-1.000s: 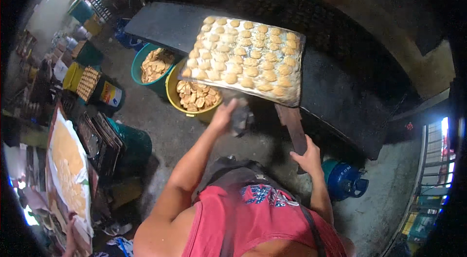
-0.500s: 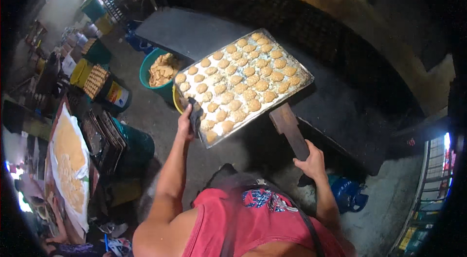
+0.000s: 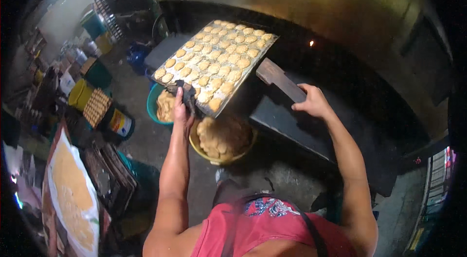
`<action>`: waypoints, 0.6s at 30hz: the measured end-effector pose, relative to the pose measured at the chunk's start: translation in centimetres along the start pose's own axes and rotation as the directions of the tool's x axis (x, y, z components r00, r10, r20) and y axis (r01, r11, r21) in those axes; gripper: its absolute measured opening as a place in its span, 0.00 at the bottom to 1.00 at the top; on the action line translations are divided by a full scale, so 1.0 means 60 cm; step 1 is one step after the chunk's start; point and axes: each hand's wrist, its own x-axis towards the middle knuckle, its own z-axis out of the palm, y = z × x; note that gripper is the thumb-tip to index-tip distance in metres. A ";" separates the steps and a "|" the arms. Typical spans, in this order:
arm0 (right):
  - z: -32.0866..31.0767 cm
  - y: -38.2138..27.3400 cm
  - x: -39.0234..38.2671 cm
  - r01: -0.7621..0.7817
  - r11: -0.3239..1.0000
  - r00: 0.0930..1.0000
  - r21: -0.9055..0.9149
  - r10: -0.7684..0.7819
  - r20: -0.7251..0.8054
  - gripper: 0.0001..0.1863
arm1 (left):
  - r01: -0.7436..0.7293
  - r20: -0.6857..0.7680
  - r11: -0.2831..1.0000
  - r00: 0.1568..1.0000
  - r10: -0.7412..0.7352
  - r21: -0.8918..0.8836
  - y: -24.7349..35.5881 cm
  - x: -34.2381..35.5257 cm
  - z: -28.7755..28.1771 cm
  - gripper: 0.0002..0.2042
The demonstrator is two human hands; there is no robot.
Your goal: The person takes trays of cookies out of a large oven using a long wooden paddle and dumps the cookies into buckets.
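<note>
A metal baking tray covered with rows of browned cookies is held out in front of me. My left hand grips its near left corner through a dark cloth. My right hand is closed around the narrow end of a short wooden paddle. The paddle's broader end points toward the tray's right edge, with a gap between them. Below the near corner of the tray stands a yellow basin heaped with cookies. Partly behind my left hand, a teal basin holds more cookies.
A long dark bench runs beyond and to the right, under a stained wall. On the left are stacked dark trays, a cloth-covered board of dough-like sheet, a yellow bucket and egg trays.
The tray has moved away and to the left, still in my left hand. My right hand has risen with the wooden paddle. More of the yellow basin now shows below the tray.
</note>
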 end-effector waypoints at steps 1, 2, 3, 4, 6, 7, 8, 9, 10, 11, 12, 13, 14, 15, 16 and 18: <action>0.006 -0.005 0.041 -0.005 1.000 1.000 -0.009 0.004 -0.024 0.36 | -0.059 0.073 0.998 0.996 0.059 -0.010 0.002 0.053 0.013 0.15; 0.021 -0.037 0.086 -0.037 0.999 0.999 0.031 0.037 0.002 0.37 | -0.031 0.044 0.999 0.999 0.031 -0.012 -0.011 0.121 -0.008 0.15; 0.023 -0.050 0.119 -0.085 0.995 0.996 0.060 0.084 0.016 0.38 | 0.012 0.031 1.000 0.999 -0.012 -0.022 -0.016 0.171 0.010 0.15; 0.035 -0.033 0.141 -0.050 0.999 0.996 0.019 0.052 -0.077 0.36 | 0.081 0.025 0.997 0.996 -0.081 0.009 -0.023 0.216 0.031 0.15; 0.036 -0.068 0.150 -0.137 0.990 0.990 0.018 0.137 0.010 0.38 | 0.167 -0.010 0.976 0.986 -0.167 0.139 -0.020 0.288 0.070 0.17; 0.032 -0.067 0.126 -0.182 0.983 0.983 0.000 0.182 -0.005 0.39 | 0.282 0.003 0.929 0.957 -0.291 0.239 -0.022 0.318 0.106 0.18; 0.033 -0.068 0.099 -0.207 0.978 0.978 -0.006 0.207 -0.014 0.39 | 0.249 -0.015 0.909 0.966 -0.259 0.335 -0.022 0.349 0.128 0.19; 0.027 -0.068 0.063 -0.238 0.971 0.971 -0.019 0.237 -0.033 0.39 | 0.216 -0.017 0.880 0.973 -0.231 0.422 -0.030 0.383 0.157 0.19; 0.026 -0.062 0.025 -0.251 0.968 0.968 -0.007 0.251 -0.013 0.40 | 0.237 -0.003 0.890 0.966 -0.257 0.390 -0.044 0.432 0.163 0.20; 0.023 -0.061 -0.013 -0.263 0.965 0.965 0.003 0.263 0.005 0.40 | 0.259 0.014 0.899 0.959 -0.282 0.354 -0.068 0.493 0.158 0.20; 0.018 -0.080 -0.041 -0.305 0.952 0.951 0.003 0.305 0.052 0.40 | 0.216 0.082 0.870 0.957 -0.279 0.443 -0.084 0.561 0.136 0.22; 0.011 -0.089 -0.077 -0.370 0.929 0.926 -0.003 0.369 0.084 0.40 | 0.213 0.047 0.827 0.960 -0.277 0.521 -0.111 0.598 0.149 0.22; 0.015 -0.082 -0.124 -0.386 0.921 0.919 -0.050 0.389 0.060 0.40 | 0.301 0.027 0.821 0.933 -0.358 0.485 -0.138 0.638 0.161 0.21; 0.017 -0.079 -0.167 -0.397 0.912 0.915 -0.100 0.402 0.031 0.41 | 0.382 0.014 0.810 0.901 -0.433 0.446 -0.168 0.677 0.172 0.21; 0.015 -0.094 -0.194 -0.468 0.881 0.879 -0.078 0.472 0.063 0.41 | 0.306 0.014 0.789 0.929 -0.370 0.532 -0.186 0.719 0.173 0.17; 0.003 -0.123 -0.220 -0.537 0.842 0.837 -0.051 0.540 0.090 0.41 | 0.301 0.017 0.840 0.938 -0.345 0.451 -0.222 0.762 0.209 0.16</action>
